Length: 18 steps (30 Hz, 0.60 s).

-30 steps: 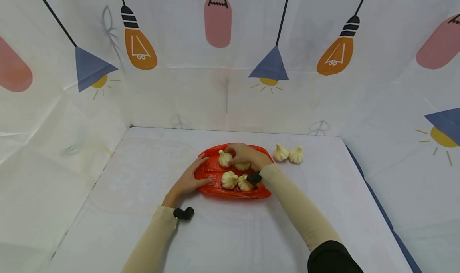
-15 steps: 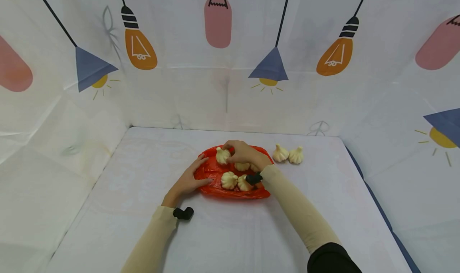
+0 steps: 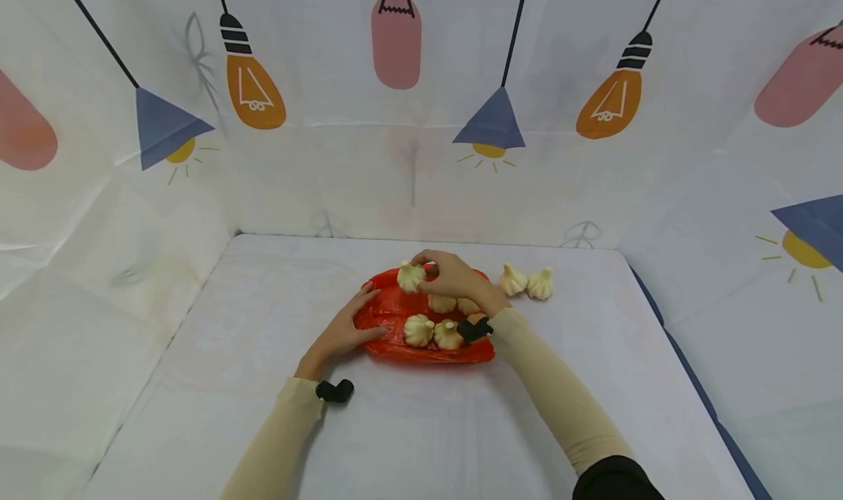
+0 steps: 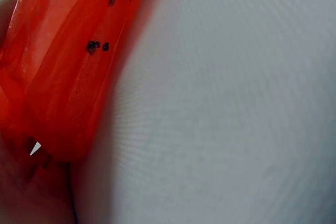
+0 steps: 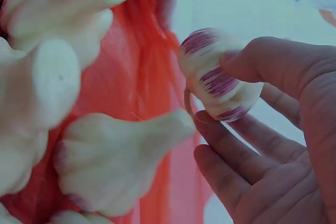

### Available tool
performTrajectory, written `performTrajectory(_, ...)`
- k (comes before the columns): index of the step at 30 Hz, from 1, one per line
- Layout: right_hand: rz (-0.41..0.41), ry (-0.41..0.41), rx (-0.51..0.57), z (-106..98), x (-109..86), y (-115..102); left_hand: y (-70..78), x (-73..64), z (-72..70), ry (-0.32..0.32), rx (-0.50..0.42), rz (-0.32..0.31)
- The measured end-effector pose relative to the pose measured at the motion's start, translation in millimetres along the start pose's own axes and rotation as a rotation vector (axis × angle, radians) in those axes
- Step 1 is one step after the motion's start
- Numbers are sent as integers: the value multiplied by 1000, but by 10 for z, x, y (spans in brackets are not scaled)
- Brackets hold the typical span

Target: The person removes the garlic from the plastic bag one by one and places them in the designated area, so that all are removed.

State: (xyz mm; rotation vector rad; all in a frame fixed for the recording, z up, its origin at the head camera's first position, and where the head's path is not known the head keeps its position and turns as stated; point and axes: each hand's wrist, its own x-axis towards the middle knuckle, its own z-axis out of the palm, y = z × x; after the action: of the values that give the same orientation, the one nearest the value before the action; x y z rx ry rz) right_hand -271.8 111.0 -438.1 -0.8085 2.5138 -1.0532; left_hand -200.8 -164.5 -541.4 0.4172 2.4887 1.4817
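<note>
In the head view, a red plastic bag (image 3: 391, 313) lies spread on the table with several garlic bulbs (image 3: 418, 331) on it. My right hand (image 3: 454, 277) pinches one garlic bulb (image 3: 410, 277) between thumb and fingers, over the bag's far left part. Purple streaks mark this held bulb (image 5: 215, 77) in the right wrist view, where another bulb (image 5: 115, 161) sits on the red plastic close by. At the bag's left end rests my left hand (image 3: 342, 329), its thumb and fingers spread and touching the edge. Red plastic (image 4: 68, 77) hides most of that hand in the left wrist view.
Two more garlic bulbs (image 3: 513, 280) stand on the white table (image 3: 395, 434) just right of the bag. White sheets (image 3: 316, 178) printed with lamps and bulbs rise behind and at both sides.
My right hand has lifted slightly away from the bag with the garlic bulb between its fingers. The left hand has stayed at the bag's left end.
</note>
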Motion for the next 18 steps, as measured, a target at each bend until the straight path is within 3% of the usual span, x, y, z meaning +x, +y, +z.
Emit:
performTrajectory(9,2,114,62,-230,-231,133,-5,1,3,7,16,7)
performTrajectory(18,85,278,147,-596,-653,336,22,-11,18,11,10,35)
